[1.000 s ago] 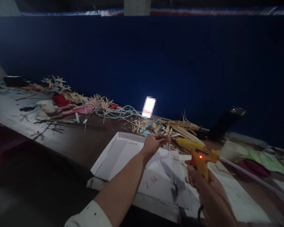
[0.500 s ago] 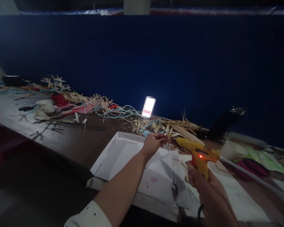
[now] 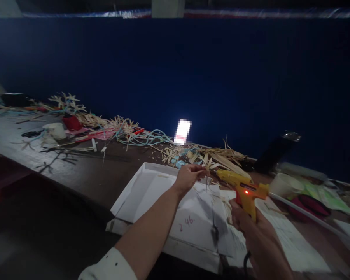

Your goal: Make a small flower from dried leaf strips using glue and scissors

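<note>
Closed around the handle of a yellow hot glue gun (image 3: 247, 194) is my right hand (image 3: 252, 229); a red light glows on the gun's side. The nozzle points left, close to the fingers of my left hand (image 3: 191, 178). Those fingers pinch a small dried-leaf flower (image 3: 207, 162) by its thin stem, its pale petals standing upright. Whether the nozzle touches the flower I cannot tell. Below my left hand lies a shallow white cardboard box (image 3: 151, 190) with "46" written on it in red.
Dried husk strips (image 3: 224, 155) and pale blue cords (image 3: 151, 138) lie along the wall side. A bright phone-like screen (image 3: 183, 131) stands behind them. To the right are a dark cylinder (image 3: 275, 151), a white cup (image 3: 286, 184) and the gun's pale cord (image 3: 306, 216).
Both hands hold almost still, with the flower and glue gun in nearly the same places. The whole view has shifted very slightly.
</note>
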Action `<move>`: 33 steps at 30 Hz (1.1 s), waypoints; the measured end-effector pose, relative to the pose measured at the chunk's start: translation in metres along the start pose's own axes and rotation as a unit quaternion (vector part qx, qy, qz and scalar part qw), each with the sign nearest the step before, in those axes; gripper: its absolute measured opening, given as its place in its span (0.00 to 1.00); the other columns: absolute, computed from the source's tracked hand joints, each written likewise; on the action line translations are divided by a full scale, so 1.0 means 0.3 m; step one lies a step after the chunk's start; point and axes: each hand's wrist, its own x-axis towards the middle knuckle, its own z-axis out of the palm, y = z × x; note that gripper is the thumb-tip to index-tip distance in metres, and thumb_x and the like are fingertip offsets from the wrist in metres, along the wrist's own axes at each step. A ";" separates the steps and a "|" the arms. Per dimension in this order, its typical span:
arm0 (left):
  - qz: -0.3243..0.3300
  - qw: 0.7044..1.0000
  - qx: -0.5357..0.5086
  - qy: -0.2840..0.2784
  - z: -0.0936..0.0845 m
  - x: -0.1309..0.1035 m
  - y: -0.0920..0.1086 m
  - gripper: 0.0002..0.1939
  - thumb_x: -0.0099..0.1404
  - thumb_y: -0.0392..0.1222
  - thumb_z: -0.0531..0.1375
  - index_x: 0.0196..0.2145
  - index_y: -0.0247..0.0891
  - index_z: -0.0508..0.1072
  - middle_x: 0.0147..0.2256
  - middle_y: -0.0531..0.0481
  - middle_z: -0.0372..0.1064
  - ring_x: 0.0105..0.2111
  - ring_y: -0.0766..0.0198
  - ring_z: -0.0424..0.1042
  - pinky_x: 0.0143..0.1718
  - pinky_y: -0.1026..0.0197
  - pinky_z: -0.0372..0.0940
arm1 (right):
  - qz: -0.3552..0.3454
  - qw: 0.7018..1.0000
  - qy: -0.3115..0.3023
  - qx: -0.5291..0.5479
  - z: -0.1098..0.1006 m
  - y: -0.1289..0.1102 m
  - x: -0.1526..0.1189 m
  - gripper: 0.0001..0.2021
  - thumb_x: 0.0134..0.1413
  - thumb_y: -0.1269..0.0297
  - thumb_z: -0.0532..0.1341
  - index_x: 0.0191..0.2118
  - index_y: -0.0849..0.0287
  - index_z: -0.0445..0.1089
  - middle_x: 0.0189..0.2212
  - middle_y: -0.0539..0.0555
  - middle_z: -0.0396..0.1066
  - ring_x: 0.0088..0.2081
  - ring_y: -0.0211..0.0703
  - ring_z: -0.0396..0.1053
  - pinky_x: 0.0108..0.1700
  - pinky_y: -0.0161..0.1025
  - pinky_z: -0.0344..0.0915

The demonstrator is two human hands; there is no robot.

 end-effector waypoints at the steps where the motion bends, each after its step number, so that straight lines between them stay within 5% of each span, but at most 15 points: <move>1: 0.001 1.000 0.000 0.000 -0.001 0.001 -0.002 0.14 0.42 0.44 0.68 0.26 0.32 0.77 0.25 0.49 0.72 0.23 0.71 0.63 0.25 0.67 0.58 | 0.007 1.000 -0.003 -0.001 -0.001 -0.001 0.000 0.20 0.38 0.45 0.64 0.29 0.59 0.67 0.15 0.47 0.61 0.20 0.38 0.57 0.23 0.36 0.53; 21: 0.004 1.000 -0.011 -0.004 -0.004 0.006 -0.007 0.14 0.43 0.44 0.68 0.27 0.32 0.77 0.25 0.49 0.73 0.24 0.70 0.65 0.25 0.67 0.59 | -0.023 0.995 -0.034 0.091 -0.038 0.015 0.004 0.17 0.39 0.49 0.65 0.27 0.59 0.68 0.15 0.46 0.59 0.19 0.36 0.57 0.21 0.35 0.53; 26: 0.012 1.000 -0.010 0.000 -0.005 0.011 -0.020 0.15 0.43 0.46 0.68 0.27 0.33 0.76 0.26 0.49 0.74 0.25 0.68 0.67 0.26 0.67 0.59 | 0.022 0.995 -0.011 -0.101 -0.159 0.088 0.059 0.19 0.42 0.44 0.61 0.19 0.57 0.66 0.13 0.50 0.62 0.16 0.39 0.58 0.20 0.37 0.53; 33: 0.003 1.000 0.000 0.011 -0.001 0.008 -0.016 0.17 0.40 0.47 0.69 0.27 0.33 0.77 0.25 0.49 0.73 0.23 0.70 0.64 0.25 0.67 0.59 | 0.086 0.927 -0.066 -0.360 -0.262 0.149 0.158 0.22 0.47 0.43 0.52 0.27 0.56 0.73 0.25 0.59 0.74 0.28 0.52 0.72 0.31 0.43 0.64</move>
